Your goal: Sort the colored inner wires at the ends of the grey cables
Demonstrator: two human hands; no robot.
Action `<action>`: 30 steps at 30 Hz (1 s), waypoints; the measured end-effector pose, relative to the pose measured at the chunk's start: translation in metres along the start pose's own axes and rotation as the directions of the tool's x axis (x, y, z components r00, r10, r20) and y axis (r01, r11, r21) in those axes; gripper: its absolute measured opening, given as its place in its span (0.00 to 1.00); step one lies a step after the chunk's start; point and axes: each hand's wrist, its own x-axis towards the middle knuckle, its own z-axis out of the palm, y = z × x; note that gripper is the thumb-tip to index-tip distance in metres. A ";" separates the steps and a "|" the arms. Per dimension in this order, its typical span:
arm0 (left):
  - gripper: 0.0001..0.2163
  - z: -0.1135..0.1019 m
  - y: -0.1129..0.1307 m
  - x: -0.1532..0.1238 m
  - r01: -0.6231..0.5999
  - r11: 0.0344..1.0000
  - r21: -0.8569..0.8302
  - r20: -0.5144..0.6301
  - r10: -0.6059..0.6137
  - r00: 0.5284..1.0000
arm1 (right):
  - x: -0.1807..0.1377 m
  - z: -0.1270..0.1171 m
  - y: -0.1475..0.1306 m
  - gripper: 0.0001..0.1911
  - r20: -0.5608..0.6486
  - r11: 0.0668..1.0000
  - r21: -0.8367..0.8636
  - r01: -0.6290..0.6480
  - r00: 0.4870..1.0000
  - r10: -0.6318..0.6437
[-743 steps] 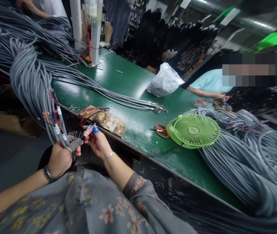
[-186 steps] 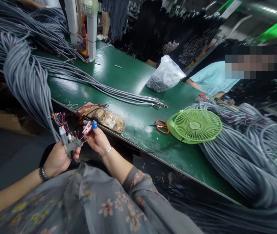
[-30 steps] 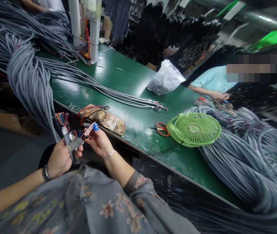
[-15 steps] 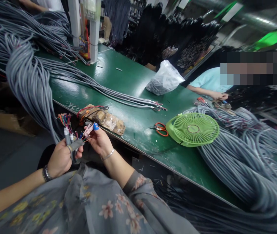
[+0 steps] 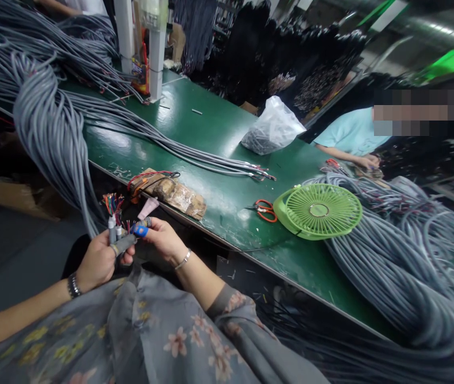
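Observation:
My left hand (image 5: 99,260) is closed around a few grey cables (image 5: 112,234) whose stripped ends point up. Thin coloured wires (image 5: 112,202) fan out from the cable tops. A grey wrapping covers my left thumb, which lies across the cables. Close beside it, my right hand (image 5: 163,240) pinches at the shorter coloured wires (image 5: 128,226), with blue tape on its thumb. A pale pink flat tool (image 5: 148,208) juts up from the right fingers; its exact kind is unclear. The right fingertips are partly hidden.
On the green table (image 5: 227,205) lie a wooden block (image 5: 181,198), orange-handled scissors (image 5: 265,211), a green fan (image 5: 318,210) and a plastic bag (image 5: 272,128). Grey cable bundles (image 5: 50,122) hang over the left edge, others (image 5: 395,277) at right. A co-worker (image 5: 350,133) sits across.
My right thumb has come down and left onto the wires, beside my left thumb. The pink tool now points up beyond the right fingers. My left hand keeps its grip on the cables.

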 end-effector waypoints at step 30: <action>0.18 -0.011 -0.007 0.006 0.000 1.000 -0.009 0.101 0.001 0.995 | -0.006 0.014 0.002 0.29 -0.085 0.968 -0.162 0.193 0.974 -0.208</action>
